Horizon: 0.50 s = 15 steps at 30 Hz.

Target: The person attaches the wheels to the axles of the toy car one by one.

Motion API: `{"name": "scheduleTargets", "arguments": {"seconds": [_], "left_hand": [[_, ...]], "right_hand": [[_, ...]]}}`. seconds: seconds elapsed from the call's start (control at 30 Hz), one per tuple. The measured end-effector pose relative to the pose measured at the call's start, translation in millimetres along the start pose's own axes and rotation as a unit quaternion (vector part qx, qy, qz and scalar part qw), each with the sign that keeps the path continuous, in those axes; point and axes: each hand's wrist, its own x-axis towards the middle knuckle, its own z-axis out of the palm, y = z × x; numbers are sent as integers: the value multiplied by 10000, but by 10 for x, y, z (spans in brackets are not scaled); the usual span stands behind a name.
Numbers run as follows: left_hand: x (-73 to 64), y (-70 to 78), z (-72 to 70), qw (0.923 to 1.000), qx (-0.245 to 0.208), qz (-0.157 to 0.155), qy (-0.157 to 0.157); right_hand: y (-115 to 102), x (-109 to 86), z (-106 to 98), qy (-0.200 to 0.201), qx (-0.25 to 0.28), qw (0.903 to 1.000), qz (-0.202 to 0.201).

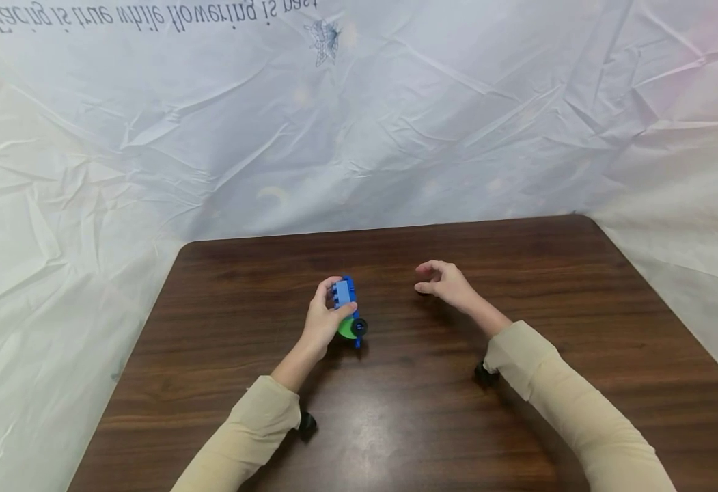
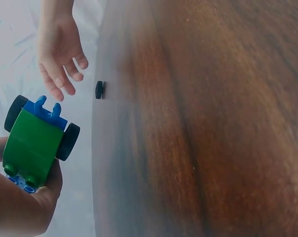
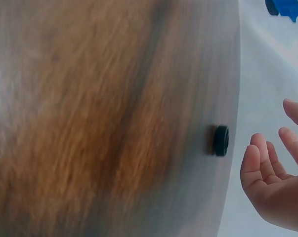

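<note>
My left hand (image 1: 320, 322) grips a toy car (image 1: 343, 294) built of blocks, held tilted above the table. The car has a blue base, a light blue brick and a green curved block (image 2: 32, 140). Black wheels (image 2: 68, 141) sit on both sides of its hooked end, in the left wrist view. To the right, my right hand (image 1: 452, 285) is held with its fingers loosely bent and nothing between them. A loose black wheel (image 3: 221, 141) lies on the table close to the right fingertips; in the head view the hand mostly covers it.
Dark brown wood makes up the table (image 1: 432, 389). A wrinkled white printed cloth (image 1: 359, 137) hangs behind its far edge and along both sides. Small black devices (image 1: 307, 425) show under both sleeve cuffs.
</note>
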Motion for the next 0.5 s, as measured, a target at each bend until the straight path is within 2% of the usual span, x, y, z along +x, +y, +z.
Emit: {"name": "scheduleTargets", "arguments": {"seconds": [0.3,0.5], "left_hand": [[-3,-7,11,10000,37,-47,-40],[-24,44,8,9999,-20,-94,-143]], "right_hand": [[130,76,-11,-303,-92,9991,281],[183,90,15,-423,-413,9975,393]]}}
